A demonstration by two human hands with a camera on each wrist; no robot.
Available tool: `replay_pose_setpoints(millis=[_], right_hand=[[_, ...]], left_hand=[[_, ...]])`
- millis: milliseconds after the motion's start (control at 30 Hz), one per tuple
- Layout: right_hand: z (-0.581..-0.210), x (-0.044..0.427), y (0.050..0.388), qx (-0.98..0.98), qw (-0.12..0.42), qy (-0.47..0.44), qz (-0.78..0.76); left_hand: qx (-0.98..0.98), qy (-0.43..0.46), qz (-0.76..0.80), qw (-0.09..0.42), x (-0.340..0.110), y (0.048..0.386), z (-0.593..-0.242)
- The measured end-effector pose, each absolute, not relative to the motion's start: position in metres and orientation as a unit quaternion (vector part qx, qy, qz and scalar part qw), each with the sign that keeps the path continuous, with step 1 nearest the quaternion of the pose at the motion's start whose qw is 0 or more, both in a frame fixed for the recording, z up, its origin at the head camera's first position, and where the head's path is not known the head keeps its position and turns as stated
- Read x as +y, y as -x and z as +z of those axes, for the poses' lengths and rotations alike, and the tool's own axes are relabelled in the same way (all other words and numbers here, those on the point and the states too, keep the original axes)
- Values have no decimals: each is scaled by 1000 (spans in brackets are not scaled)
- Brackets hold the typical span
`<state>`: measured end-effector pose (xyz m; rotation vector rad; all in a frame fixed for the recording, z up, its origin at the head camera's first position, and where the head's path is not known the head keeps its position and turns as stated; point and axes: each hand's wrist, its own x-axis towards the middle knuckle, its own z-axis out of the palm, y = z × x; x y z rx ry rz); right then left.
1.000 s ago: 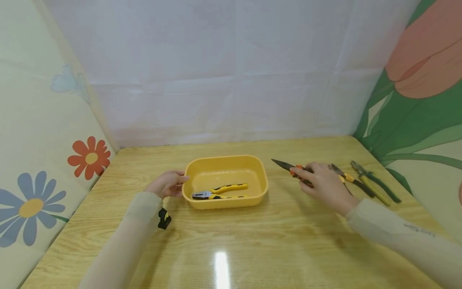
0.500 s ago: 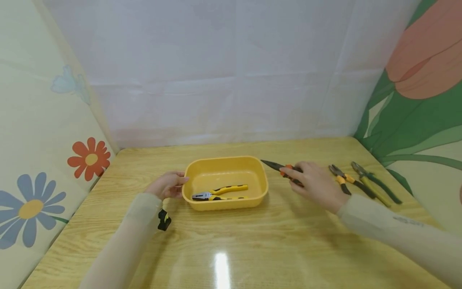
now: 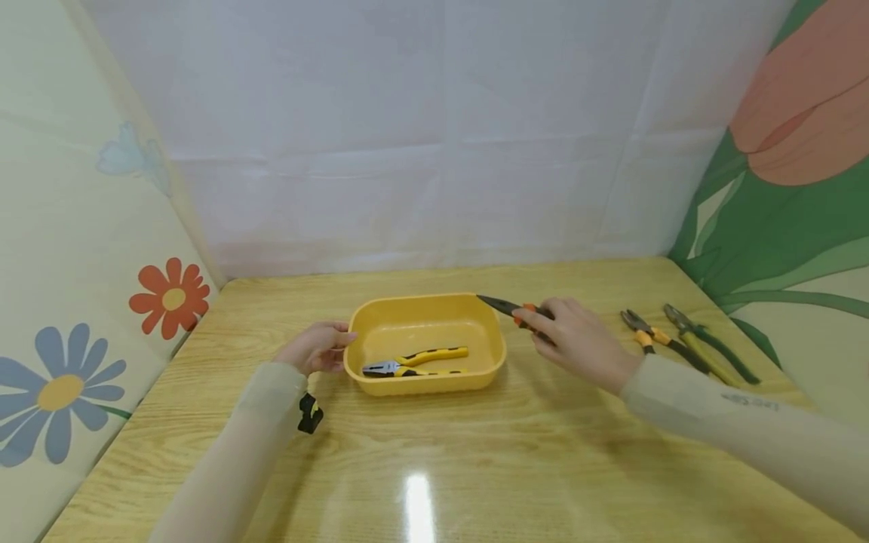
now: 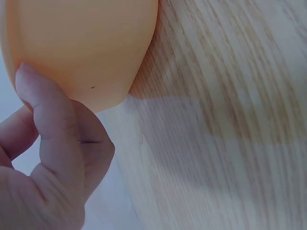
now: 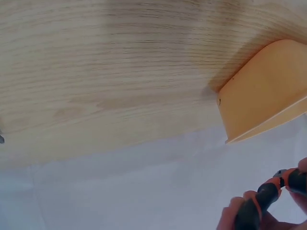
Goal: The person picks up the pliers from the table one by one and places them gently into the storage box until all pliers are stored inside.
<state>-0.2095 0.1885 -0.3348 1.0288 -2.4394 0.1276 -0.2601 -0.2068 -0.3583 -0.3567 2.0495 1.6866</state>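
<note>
My left hand (image 3: pixel 316 348) pinches the left rim of a yellow tray (image 3: pixel 424 386); the left wrist view shows the thumb and fingers (image 4: pixel 53 120) on the tray's edge (image 4: pixel 96 52). Inside the tray lie yellow-and-black pliers (image 3: pixel 387 367). My right hand (image 3: pixel 584 341) grips long-nose pliers (image 3: pixel 504 305) with black-and-orange handles, their dark tip over the tray's right back corner. In the right wrist view, fingers (image 5: pixel 232 211) are round the handles (image 5: pixel 266 194), below the tray's wall (image 5: pixel 264 91) in the picture.
On the wooden table (image 3: pixel 339 483), to the right, lie pliers with orange-and-black handles (image 3: pixel 661 337) and pliers with green handles (image 3: pixel 706 343). A white cloth backdrop (image 3: pixel 421 151) stands behind the table, with flower-printed panels at both sides.
My right hand has moved left with the long-nose pliers, bringing their tip from right of the tray to its right back corner. The left hand and tray have hardly moved.
</note>
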Motion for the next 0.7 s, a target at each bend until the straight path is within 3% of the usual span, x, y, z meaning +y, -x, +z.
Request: replay_pose_setpoints(millis=[367, 700], right_hand=[[-340, 179, 223, -888, 215, -405, 29], [-338, 172, 245, -849, 225, -476, 34]], left_hand=[[748, 128, 610, 229, -207, 260, -359], [742, 118, 618, 230, -206, 259, -359]])
